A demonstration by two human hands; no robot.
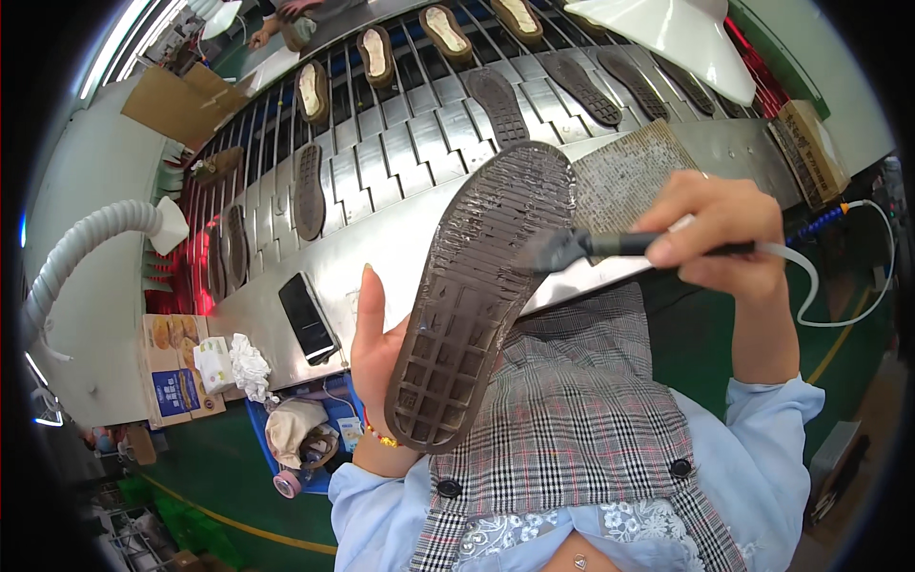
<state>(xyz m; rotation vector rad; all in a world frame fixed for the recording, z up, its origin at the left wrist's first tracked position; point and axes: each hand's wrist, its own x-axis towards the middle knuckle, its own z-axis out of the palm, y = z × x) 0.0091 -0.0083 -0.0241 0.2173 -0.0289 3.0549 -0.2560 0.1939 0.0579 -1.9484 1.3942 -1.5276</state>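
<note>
A dark brown shoe sole (448, 305) is held up in front of me, its gridded heel end toward my body and its ribbed toe end toward the conveyor. My left hand (374, 334) supports it from beneath, thumb sticking up beside the edge, the other fingers mostly hidden behind it. In my right hand (720, 234) I grip a black-handled brush (624, 245) with a pale hose running from its rear end. The blurred bristles touch the sole's surface near its middle, and the ribbed forepart looks wet and shiny.
Beyond the metal table (419, 229) runs a slatted conveyor (367, 172) carrying several soles and shoe uppers (376, 55). A speckled mat (634, 167) lies behind the brush. Left are a phone (307, 316), crumpled tissue (250, 367) and a ribbed duct (91, 238). A cardboard box (808, 151) stands right.
</note>
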